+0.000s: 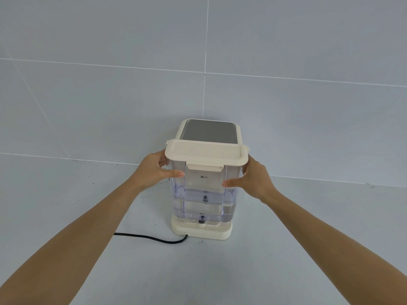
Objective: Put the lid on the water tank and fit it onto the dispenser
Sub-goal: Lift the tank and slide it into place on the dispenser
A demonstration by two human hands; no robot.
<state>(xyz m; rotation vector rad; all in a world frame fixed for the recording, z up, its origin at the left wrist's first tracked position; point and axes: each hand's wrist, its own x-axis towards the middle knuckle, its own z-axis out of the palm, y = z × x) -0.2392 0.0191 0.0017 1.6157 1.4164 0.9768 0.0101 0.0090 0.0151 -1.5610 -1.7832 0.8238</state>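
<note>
Both arms reach forward over a pale grey bench [286, 249] toward a cream-coloured water dispenser [211, 131] that stands near the tiled wall [110, 62]. The clear water tank [203, 194] sits upright at the near side of the dispenser, its bottom resting on the cream base [201, 232] that juts forward, and its back against the dispenser's body. The cream lid [207, 153] lies flat on top of the tank, covering it from edge to edge, with a small tab hanging over the middle of the front rim. The left hand [152, 170] holds the tank's left side just under the lid, the thumb laid across the front face and the other fingers wrapped around the side wall; its grip is closed on the tank. The right hand [253, 179] mirrors it on the right side, thumb pressed to the front face and fingers curled behind the right edge, likewise clasping the tank. Water fills the tank's lower part, and two small dark fittings show through the plastic low on the centre line. Printed marks sit on the front panel, one high and one low. The dispenser's top carries a dark grey panel. A black power cable [154, 238] runs out from the base's near left corner and trails leftward across the bench.
</note>
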